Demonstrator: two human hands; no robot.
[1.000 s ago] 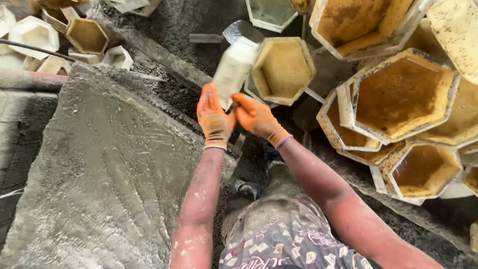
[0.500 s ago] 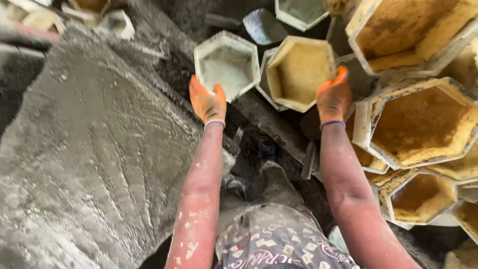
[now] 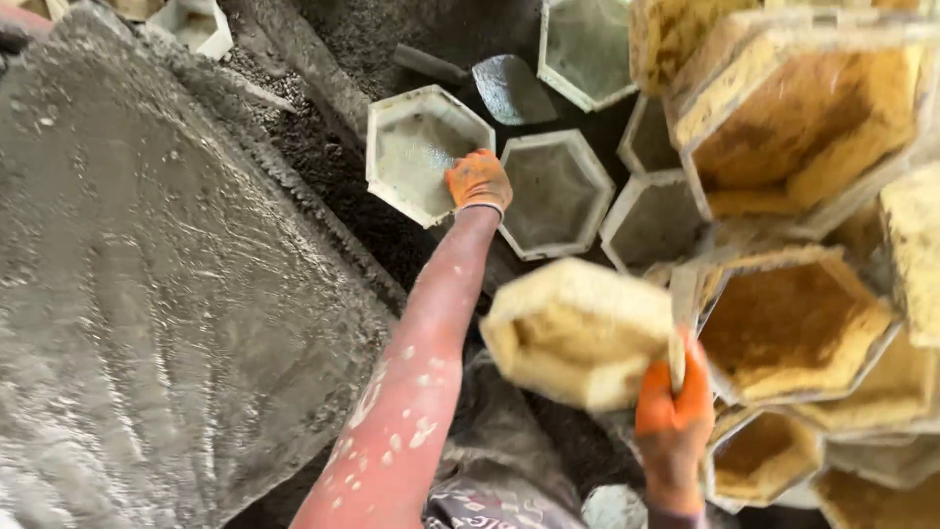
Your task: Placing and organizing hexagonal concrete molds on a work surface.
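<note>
At the far left lay the big heap of wet grey cement mix (image 3: 166, 294), its face smoothed and scored with trowel marks, sloping down to a rough, crumbly edge. A small white mould (image 3: 196, 24) sat beyond its top corner, partly out of view. Right of the heap ran a strip of dark, gritty ground (image 3: 323, 157).

My left arm, spattered with pale cement, reached forward across that strip. My left hand (image 3: 478, 182), in an orange glove, rested on the right rim of a grey hexagonal mould (image 3: 421, 152) lying open side up on the ground; my grip there was narrow, fingers curled over the rim, though I could not tell how firmly they closed on it. Just right of it, touching or nearly so, lay a second grey hexagonal mould (image 3: 553, 191), and beyond them a trowel (image 3: 499, 86) with a dark blade lay on the ground. Another grey hexagon (image 3: 586, 49) sat near the top edge, and two more (image 3: 654, 220) were tucked against the stack further right.

Lower down, my right hand (image 3: 674, 416), also gloved in orange, held a yellow-stained hexagonal mould (image 3: 578, 333) up in the air by its right edge, fingers closed tight on the wall; it was blurred and tilted, its open side facing partly toward me.

At the far right rose a stack of yellow-crusted hexagonal moulds (image 3: 798, 122), leaning on one another, open faces turned toward me.
</note>
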